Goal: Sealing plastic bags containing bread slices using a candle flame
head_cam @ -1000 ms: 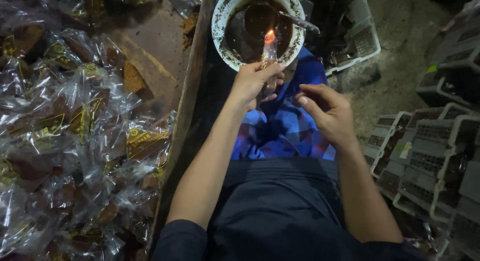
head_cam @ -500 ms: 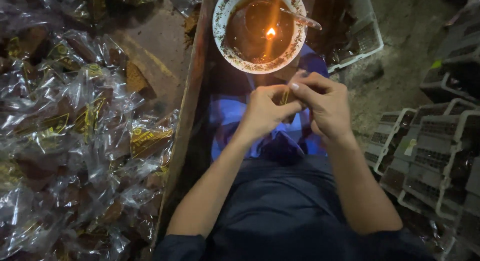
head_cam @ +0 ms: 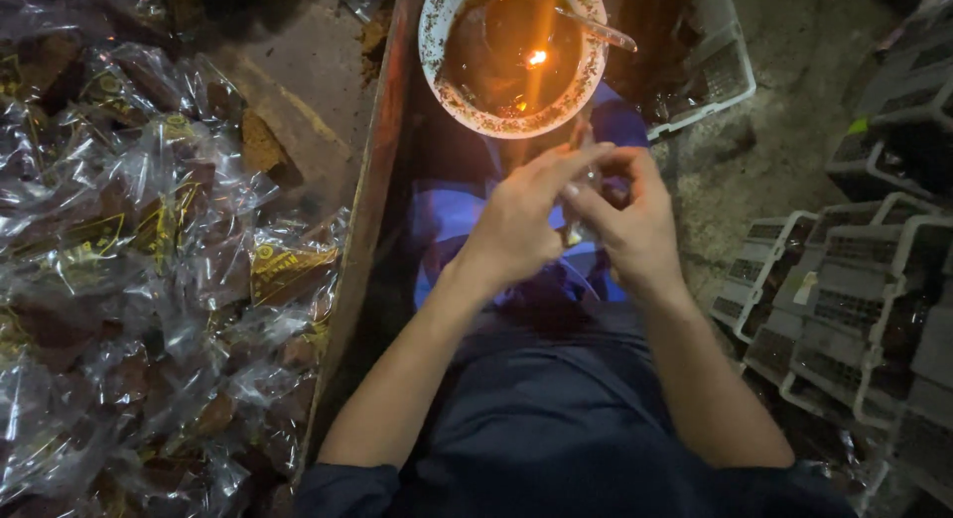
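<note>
Your hands have moved. A sec ago your left hand (head_cam: 516, 230) held the small clear packet (head_cam: 581, 195) up by the flame (head_cam: 537, 57), w/ the right hand (head_cam: 630, 220) lower down. Now both hands meet below the bowl (head_cam: 433, 57), close to your lap. So I think the bit at the flame is over for this packet, and you're now pressing or checking its edge.

Both hands pinch the packet btw. thumb and fingertips. The fingers are bent, not flat and not a tight fist. The packet sits btw. the two hands, just under the bowl's near rim. It is small and partly hidden, so I can't tell what's in it.

The bowl is round and white w/ a speckled rim. It holds dark liquid and the little flame burns in it. A thin stick or spoon (head_cam: 596, 29) rests on its right rim.

Left of the bowl, past a wooden edge (head_cam: 367, 230), lies a big heap of clear bags (head_cam: 149, 280) w/ brown pieces and yellow labels inside. Right of the bowl are white plastic crates (head_cam: 864, 310), stacked; what's in them looks dark, can't tell more. One more crate (head_cam: 710, 66) sits just right of the bowl.
</note>
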